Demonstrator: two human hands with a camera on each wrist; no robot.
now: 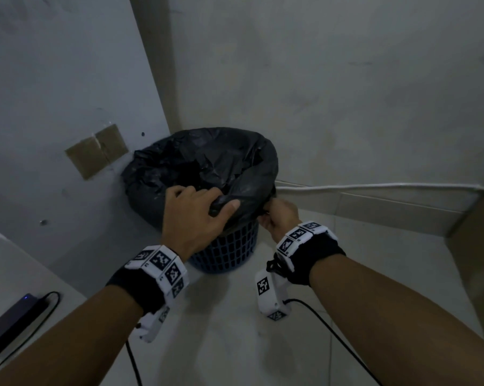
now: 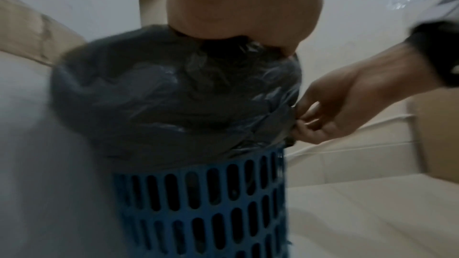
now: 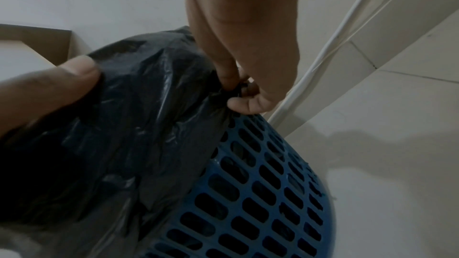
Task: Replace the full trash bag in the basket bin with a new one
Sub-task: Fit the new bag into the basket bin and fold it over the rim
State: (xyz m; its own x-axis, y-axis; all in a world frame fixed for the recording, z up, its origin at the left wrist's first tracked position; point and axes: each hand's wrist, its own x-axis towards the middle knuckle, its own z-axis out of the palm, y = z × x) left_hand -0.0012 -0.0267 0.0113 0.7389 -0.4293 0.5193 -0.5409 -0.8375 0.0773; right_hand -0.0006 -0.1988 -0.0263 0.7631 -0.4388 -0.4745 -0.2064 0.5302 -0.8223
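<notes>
A blue slotted basket bin (image 1: pixel 229 252) stands on the floor in the corner, lined with a black trash bag (image 1: pixel 207 160) whose edge is folded over the rim. My left hand (image 1: pixel 196 215) grips the bag's near rim, fingers inside and thumb outside. My right hand (image 1: pixel 277 215) pinches a bunched piece of the bag at the rim's right side. The left wrist view shows the bin (image 2: pixel 198 203), the bag (image 2: pixel 161 95) and my right hand (image 2: pixel 323 117). In the right wrist view my right hand (image 3: pixel 238 89) pinches the bag (image 3: pixel 124 134) above the bin (image 3: pixel 248 193).
Walls close in behind and left of the bin, with brown tape patches (image 1: pixel 96 151) on the left wall. A white cable conduit (image 1: pixel 374 186) runs along the right wall's base. A cardboard box (image 1: pixel 477 260) stands at right. A black device (image 1: pixel 9 321) lies on a surface at lower left.
</notes>
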